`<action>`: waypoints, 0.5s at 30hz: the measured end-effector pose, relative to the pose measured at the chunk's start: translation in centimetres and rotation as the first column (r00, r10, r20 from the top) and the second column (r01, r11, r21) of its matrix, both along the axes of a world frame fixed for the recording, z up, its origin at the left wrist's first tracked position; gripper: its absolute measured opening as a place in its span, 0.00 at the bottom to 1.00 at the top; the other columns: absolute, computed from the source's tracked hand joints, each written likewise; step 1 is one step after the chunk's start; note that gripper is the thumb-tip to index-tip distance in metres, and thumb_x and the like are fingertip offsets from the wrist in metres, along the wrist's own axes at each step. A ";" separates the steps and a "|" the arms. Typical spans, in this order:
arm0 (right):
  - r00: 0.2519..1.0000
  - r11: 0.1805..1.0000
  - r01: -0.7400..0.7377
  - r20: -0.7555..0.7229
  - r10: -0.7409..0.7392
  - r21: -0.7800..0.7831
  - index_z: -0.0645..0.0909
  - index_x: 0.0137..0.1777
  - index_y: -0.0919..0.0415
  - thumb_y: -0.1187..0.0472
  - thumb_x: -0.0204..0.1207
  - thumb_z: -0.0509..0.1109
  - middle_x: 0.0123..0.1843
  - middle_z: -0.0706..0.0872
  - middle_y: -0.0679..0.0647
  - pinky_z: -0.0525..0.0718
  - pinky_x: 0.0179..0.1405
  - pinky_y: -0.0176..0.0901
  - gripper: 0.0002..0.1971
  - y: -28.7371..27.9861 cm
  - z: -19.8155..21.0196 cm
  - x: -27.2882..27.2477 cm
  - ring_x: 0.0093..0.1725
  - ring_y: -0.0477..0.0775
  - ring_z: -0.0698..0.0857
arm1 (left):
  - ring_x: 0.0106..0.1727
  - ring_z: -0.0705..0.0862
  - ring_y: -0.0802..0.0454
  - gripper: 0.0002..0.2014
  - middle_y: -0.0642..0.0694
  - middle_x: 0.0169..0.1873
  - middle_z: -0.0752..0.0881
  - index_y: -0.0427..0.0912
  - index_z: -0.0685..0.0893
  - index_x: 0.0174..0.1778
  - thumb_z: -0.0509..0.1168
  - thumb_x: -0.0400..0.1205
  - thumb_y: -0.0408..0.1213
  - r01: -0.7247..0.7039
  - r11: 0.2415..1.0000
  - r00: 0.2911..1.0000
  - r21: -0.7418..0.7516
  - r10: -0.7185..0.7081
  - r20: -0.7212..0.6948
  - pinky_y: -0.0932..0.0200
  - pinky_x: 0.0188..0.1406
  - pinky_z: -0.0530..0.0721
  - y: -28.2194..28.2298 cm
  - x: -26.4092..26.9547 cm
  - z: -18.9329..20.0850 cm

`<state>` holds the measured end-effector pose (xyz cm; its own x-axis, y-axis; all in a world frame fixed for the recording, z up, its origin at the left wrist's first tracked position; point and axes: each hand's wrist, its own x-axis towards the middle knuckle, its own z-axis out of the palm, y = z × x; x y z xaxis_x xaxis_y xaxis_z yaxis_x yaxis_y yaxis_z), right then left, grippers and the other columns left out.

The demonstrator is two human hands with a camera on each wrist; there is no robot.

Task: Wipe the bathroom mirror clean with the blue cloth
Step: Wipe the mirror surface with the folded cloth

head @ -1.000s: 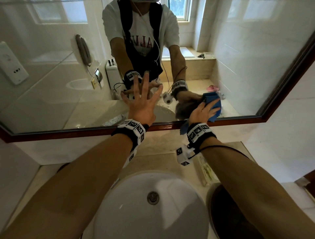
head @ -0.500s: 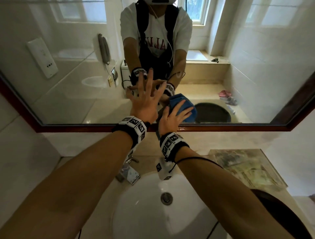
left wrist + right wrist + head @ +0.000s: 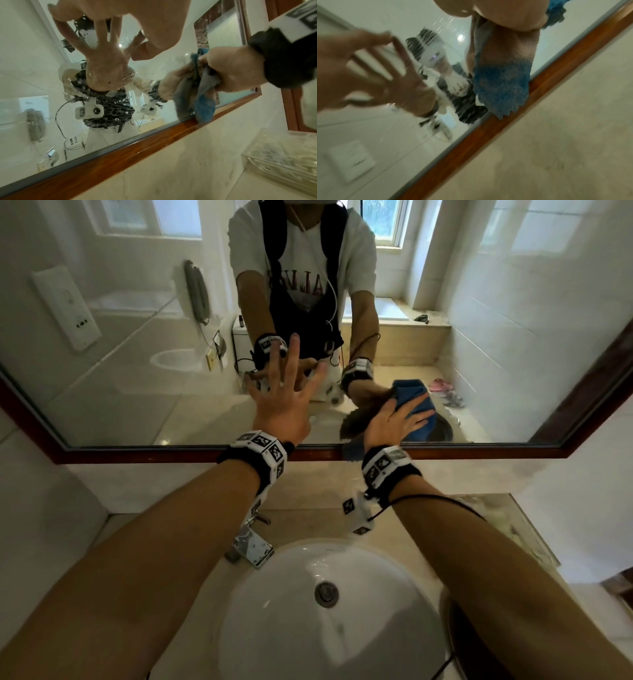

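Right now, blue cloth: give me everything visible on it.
The blue cloth is a fuzzy, towel-like fabric, bunched into folds, its underside looking greyer. The right hand presses it against the lower part of the mirror, fingers spread over it and thumb tucked into the folds. A loose corner with a zigzag edge hangs over the wooden frame. Nothing else touches it.

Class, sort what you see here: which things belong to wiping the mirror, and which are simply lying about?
In the job: mirror; blue cloth, pressed to the glass by the right hand; left hand, spread on the glass.

Lying about: sink; tap; clear box on the counter.
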<state>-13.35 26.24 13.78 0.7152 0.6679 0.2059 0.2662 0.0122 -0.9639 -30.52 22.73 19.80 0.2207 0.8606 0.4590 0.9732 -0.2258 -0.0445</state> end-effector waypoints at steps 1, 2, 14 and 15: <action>0.999 0.999 0.044 -0.013 -0.044 -0.011 0.45 0.85 0.63 0.53 0.87 0.51 0.84 0.41 0.71 0.43 0.83 0.57 0.31 0.3 0.3 1.6 0.84 0.71 0.43 | 0.81 0.32 0.34 0.54 0.43 0.82 0.30 0.63 0.44 0.82 0.74 0.69 0.36 -0.002 1.000 1.000 0.001 0.002 0.002 0.14 0.65 0.58 0.0 0.0 -0.1; 0.997 0.996 0.078 -0.018 -0.079 -0.031 0.44 0.85 0.63 0.52 0.87 0.50 0.85 0.42 0.71 0.44 0.83 0.58 0.32 0.6 0.6 3.3 0.84 0.71 0.44 | 0.81 0.32 0.34 0.54 0.42 0.82 0.30 0.63 0.44 0.82 0.73 0.69 0.37 -0.001 1.000 1.000 0.005 0.001 0.005 0.14 0.65 0.58 0.0 0.0 -0.1; 0.997 0.995 0.077 0.021 -0.079 0.068 0.46 0.85 0.60 0.49 0.85 0.51 0.84 0.41 0.71 0.42 0.82 0.59 0.32 0.5 1.6 1.8 0.84 0.73 0.44 | 0.81 0.31 0.34 0.53 0.43 0.82 0.30 0.63 0.43 0.82 0.72 0.69 0.35 -0.010 1.000 1.000 0.010 0.009 0.029 0.14 0.65 0.57 0.1 0.2 -0.6; 0.997 0.997 0.044 0.063 -0.049 0.070 0.47 0.85 0.59 0.49 0.84 0.51 0.84 0.41 0.71 0.42 0.82 0.59 0.33 0.3 1.4 0.7 0.83 0.73 0.43 | 0.81 0.31 0.34 0.54 0.43 0.81 0.29 0.63 0.42 0.82 0.72 0.69 0.34 -0.010 1.000 0.999 0.008 0.010 0.030 0.14 0.65 0.57 0.2 0.2 -0.6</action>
